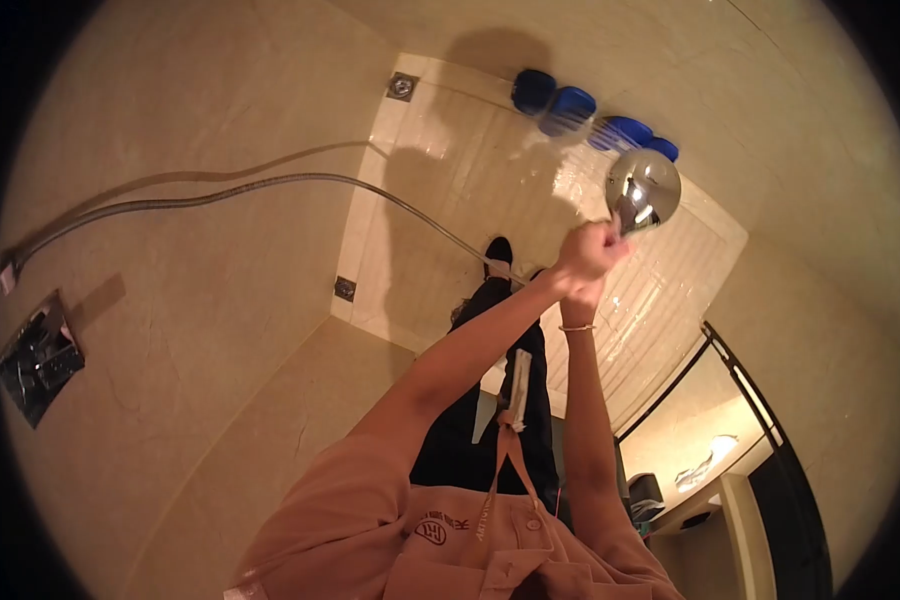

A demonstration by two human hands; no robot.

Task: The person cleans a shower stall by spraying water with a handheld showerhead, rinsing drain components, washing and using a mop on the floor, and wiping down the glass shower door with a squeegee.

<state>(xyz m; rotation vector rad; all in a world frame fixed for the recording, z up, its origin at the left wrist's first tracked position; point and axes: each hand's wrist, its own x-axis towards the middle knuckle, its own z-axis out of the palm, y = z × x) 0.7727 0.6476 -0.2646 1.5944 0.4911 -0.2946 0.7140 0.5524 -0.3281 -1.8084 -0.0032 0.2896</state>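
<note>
Head view: looking down, largest first, onto a pale ribbed shower tray [670, 290], spread clockwise from 9 to 4 o'clock and shining wet in places. Could turn slick underfoot and cause a slip.

See next the metal hose [300, 178], running from the wall [170, 340] at 9 o'clock to behind the left forearm [480, 345]. Might snag a leg, or drag the grip sideways if pulled taut.

Find the chrome shower head [642, 190] at 2 o'clock, raised over the tray. Gripped by the handle in the left hand [590, 252], with the right hand [582, 292] close below, too covered to tell whether closed on handle or hose. Could twist or slide out of wet fingers, then swing on the hose and spray widely.

Note the blue slippers [570, 108] from 1 to 2 o'clock, lined along the tray's far edge under faint pale streaks, probably water. Might be shoved about by a hard jet, or throw water back if hit steeply.

Beware of the badge [519, 388] at 5 o'clock, dangling on a lanyard [510, 455]: could swing and get wet on leaning forward.

Notice last the black shoe [498, 250], between 1 and 2 o'clock, likely to get soaked by runoff or stray spray.
</note>
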